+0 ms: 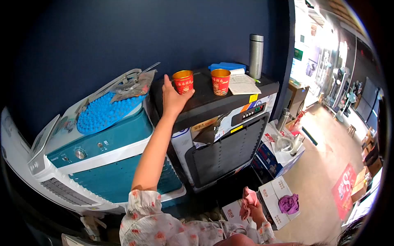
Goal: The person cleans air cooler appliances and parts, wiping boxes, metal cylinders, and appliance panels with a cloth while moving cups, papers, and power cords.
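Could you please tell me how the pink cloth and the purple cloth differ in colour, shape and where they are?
The pink cloth is a soft pink, while the purple cloth is a stronger purple. The pink cloth is held in the right hand; the purple cloth lies on a white carton. The pink cloth looks longer and narrower, the purple cloth a rounder bundle. Both are crumpled.

- Left hand [175, 99] hides lower part of left red cup [184, 81]; far-side finger contact can't be told.
- Right hand [257, 215]: fingers partly buried in pink cloth [248, 201].
- Notepad [245, 85]: writing too small to read.
- Blue item [228, 65]: partly behind right red cup [221, 84], can't ID.
- White casing [13, 137], far left: cut by dark lens edge.
- Doorway [307, 39]: blown out, detail lost.
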### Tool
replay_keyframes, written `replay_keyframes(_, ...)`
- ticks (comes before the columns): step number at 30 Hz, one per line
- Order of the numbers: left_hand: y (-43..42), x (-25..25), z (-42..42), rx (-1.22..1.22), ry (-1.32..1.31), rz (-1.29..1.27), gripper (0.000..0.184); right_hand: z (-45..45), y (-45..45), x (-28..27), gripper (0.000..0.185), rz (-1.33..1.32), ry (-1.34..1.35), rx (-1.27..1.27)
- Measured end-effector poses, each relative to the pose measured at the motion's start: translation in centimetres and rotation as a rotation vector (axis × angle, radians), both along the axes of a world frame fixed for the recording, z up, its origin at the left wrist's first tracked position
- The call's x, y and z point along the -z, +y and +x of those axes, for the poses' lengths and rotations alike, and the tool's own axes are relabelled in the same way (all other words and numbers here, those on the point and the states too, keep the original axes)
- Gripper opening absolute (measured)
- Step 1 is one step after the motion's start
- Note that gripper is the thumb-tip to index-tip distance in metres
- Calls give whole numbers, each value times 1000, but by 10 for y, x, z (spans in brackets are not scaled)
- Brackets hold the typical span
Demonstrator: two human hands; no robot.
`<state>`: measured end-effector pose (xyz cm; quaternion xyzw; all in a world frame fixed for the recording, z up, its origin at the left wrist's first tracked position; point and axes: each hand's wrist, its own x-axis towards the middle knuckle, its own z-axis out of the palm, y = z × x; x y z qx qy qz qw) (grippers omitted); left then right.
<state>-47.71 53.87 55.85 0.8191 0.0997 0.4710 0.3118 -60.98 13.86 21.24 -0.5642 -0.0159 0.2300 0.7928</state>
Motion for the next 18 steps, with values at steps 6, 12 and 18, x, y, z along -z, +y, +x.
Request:
replay_keyframes(6, 31, 15, 74, 24, 52, -184, 110, -9, -16, 46, 35, 6, 16, 203)
replay_keyframes(12, 26, 0, 71, 106, 10, -244, 77, -11, -29, 62, 36, 109, 50, 257)
replay_keyframes(18, 22, -25, 29, -5, -35, -186, 61, 17, 14, -51, 45, 68, -157, 17)
